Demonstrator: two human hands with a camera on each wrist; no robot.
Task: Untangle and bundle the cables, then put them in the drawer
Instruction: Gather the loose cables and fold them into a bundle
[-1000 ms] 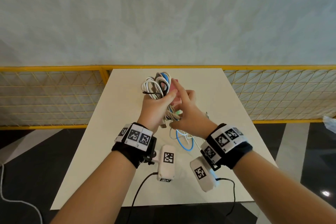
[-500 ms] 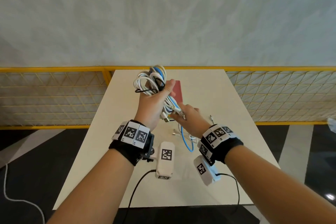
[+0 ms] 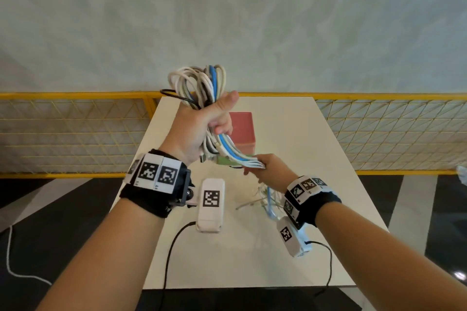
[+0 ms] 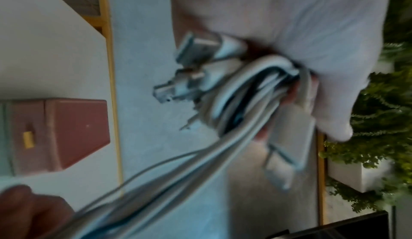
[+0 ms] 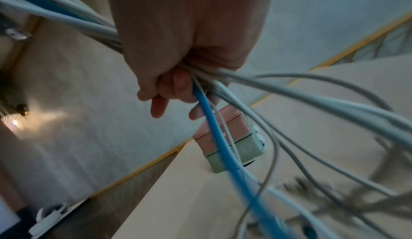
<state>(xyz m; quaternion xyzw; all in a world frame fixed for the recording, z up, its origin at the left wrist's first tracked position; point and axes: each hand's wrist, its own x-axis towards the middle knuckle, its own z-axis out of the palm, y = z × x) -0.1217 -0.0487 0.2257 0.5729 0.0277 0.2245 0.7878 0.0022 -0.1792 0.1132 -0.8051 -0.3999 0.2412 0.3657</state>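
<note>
your left hand [image 3: 202, 124] is fisted round the coiled cables [image 3: 199, 83], fingers and thumb clamped on the middle of the loops, which stand up above your knuckles. since a second ago that hand has climbed: the coil was low over the table [image 3: 290, 134] and now sits up against the wall line.

your right hand [image 3: 270, 171] has dropped and slid away from the coil. a second ago it was up beside the left hand; now it is lower and to the right, fingers curled tight on the trailing run. right wrist view confirms it: the blue cable [image 5: 214, 128] and several grey-white ones leave the bottom of the fist and fan out loose toward the tabletop.

between the hands the strands run taut and roughly parallel. plugs [image 4: 178, 84] poke out beside your left palm; left wrist view is blurred, so count uncertain.

reading: you are stripping the tails straight, so untangling is under way, bundling not finished. tail ends lie slack on the table under your right wrist.

drawer box [image 3: 241, 129], pink over green, sits on the table just past your hands. a drawer front with a yellow tab [image 4: 27, 139] looks closed, so it probably needs opening before stowing. nothing is in it yet.
</note>
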